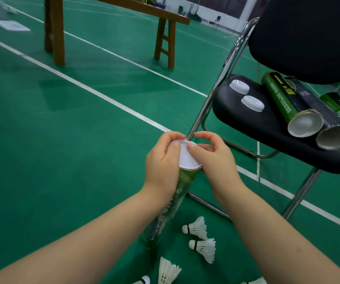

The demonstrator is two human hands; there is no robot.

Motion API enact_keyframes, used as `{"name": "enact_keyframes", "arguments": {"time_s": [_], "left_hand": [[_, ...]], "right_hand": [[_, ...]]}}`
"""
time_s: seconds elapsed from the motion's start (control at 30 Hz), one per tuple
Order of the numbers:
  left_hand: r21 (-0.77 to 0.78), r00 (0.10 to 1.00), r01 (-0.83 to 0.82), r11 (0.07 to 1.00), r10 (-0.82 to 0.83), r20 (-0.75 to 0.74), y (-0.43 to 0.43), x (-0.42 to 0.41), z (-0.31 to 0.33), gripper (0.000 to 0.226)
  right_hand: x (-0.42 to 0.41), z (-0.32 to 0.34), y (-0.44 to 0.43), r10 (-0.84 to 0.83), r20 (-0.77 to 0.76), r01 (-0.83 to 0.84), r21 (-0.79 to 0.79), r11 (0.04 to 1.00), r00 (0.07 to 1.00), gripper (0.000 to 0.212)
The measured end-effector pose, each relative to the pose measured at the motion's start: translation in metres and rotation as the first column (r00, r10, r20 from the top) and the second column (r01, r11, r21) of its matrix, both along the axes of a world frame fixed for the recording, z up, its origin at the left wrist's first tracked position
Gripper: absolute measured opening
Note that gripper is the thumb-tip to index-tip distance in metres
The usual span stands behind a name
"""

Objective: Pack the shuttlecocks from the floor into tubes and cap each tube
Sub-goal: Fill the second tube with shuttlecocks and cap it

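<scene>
Floor (62, 140) bears the chair (247, 124) and, by its front leg, the tube (173, 203) standing on end. At the tube's top the left hand (163, 158) curls round the wall, thumb on the cap (187, 158). Opposite, the right hand (212, 158) pinches the cap's rim. Shuttlecocks (195, 228) lie on the floor just right of the tube's foot.

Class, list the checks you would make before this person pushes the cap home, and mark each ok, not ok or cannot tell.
1. White round plastic cap covers the green cardboard tube mouth: ok.
2. Left hand grips the tube top: ok.
3. Right hand pinches the cap's rim: ok.
4. Cap seated all round: cannot tell, hands hide the rim.
5. White feather shuttlecocks all off the floor: not ok, several remain.
</scene>
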State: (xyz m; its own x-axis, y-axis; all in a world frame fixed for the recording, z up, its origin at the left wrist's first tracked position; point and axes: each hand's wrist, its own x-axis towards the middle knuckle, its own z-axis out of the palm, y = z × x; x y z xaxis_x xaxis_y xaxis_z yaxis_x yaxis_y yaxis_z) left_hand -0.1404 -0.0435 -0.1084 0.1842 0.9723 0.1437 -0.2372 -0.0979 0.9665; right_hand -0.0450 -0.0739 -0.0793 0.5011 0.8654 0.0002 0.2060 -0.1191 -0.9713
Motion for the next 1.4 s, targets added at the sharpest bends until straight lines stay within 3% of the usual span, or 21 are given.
{"name": "enact_keyframes", "arguments": {"time_s": [0.2,0.5,0.6,0.73,0.83,0.9,1.03,1.2,1.4], "left_hand": [[0.002,1.000,-0.008,1.000,0.008,-0.023,0.002,-0.002,0.000,0.019],[-0.012,0.999,-0.004,1.000,0.003,-0.049,0.004,-0.003,0.005,0.034],[0.020,0.995,-0.002,1.000,0.004,-0.099,-0.003,-0.006,0.009,0.036],[-0.084,0.929,0.125,0.989,-0.146,-0.339,-0.012,-0.014,0.010,0.057],[-0.237,0.807,0.297,0.925,-0.376,-0.455,-0.025,-0.019,0.021,0.033],[-0.227,0.784,0.326,0.918,-0.396,-0.478,-0.037,-0.021,0.028,0.021],[-0.104,0.801,0.321,0.941,-0.328,-0.500,-0.063,-0.025,0.047,0.024],[0.104,0.799,0.335,0.937,-0.224,-0.558,-0.087,-0.024,0.089,0.048],[0.348,0.840,0.295,0.890,-0.068,-0.539,-0.114,-0.009,0.138,0.045]], "right_hand": [[-0.006,0.001,0.003,0.038,-0.241,-0.066,-0.109,0.992,0.970,0.009],[-0.009,0.008,0.008,0.111,0.015,-0.104,-0.230,0.968,0.994,0.018],[-0.006,0.015,0.000,0.193,-0.093,-0.214,-0.393,0.894,0.977,0.024],[0.009,0.021,-0.021,0.266,-0.304,-0.396,-0.548,0.737,0.915,0.040],[0.015,0.028,-0.041,0.304,-0.389,-0.472,-0.470,0.746,0.869,0.030],[0.017,0.033,-0.056,0.381,-0.396,-0.531,-0.402,0.746,0.835,0.033],[0.018,0.047,-0.083,0.518,-0.302,-0.596,-0.308,0.742,0.800,0.049],[0.019,0.075,-0.112,0.493,-0.208,-0.523,-0.130,0.842,0.845,0.055],[0.024,0.112,-0.137,0.473,-0.151,-0.465,0.085,0.881,0.868,0.064]]}}
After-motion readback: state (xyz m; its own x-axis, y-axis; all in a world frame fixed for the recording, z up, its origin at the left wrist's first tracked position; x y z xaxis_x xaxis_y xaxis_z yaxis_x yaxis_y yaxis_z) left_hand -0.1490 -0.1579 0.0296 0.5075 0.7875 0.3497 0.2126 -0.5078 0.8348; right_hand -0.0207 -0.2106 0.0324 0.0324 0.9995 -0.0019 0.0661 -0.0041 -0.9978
